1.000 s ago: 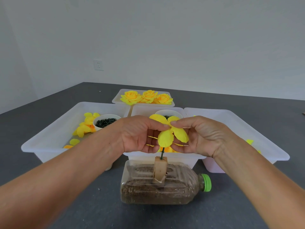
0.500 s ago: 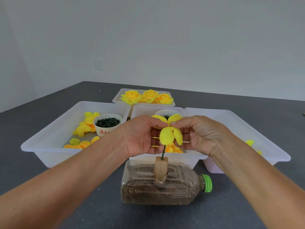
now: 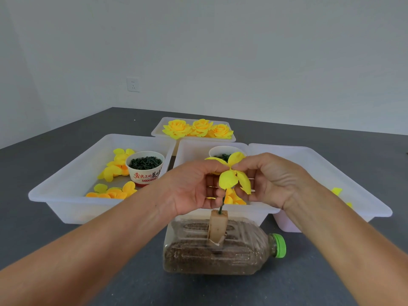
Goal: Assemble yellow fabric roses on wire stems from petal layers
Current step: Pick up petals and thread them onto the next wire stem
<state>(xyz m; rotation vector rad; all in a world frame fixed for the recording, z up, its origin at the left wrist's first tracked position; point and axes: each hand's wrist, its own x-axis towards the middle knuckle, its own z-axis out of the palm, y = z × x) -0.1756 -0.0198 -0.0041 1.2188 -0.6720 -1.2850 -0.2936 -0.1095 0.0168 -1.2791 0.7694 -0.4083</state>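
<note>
A yellow petal layer (image 3: pixel 231 177) sits atop a thin green wire stem (image 3: pixel 222 202). The stem stands in a tan block (image 3: pixel 217 226) mounted on a sand-filled bottle (image 3: pixel 212 248) lying on its side. My left hand (image 3: pixel 194 186) and my right hand (image 3: pixel 267 177) both pinch the petal layer from either side, fingertips meeting at its centre. Two petals stick up above the fingers, two droop toward me. Loose yellow and orange petals (image 3: pixel 114 173) lie in the left tray (image 3: pixel 66 180).
Three finished yellow roses (image 3: pixel 198 128) fill a far tray (image 3: pixel 159 131). A paper cup of dark green pieces (image 3: pixel 145 167) stands in the left tray, a second cup (image 3: pixel 220 151) in the middle tray (image 3: pixel 189 151). A right tray (image 3: pixel 344 173) holds a few petals. Dark grey tabletop all around.
The petal layer's front petals have folded further downward and both hands have shifted slightly lower on the stem. The bottle has not moved.
</note>
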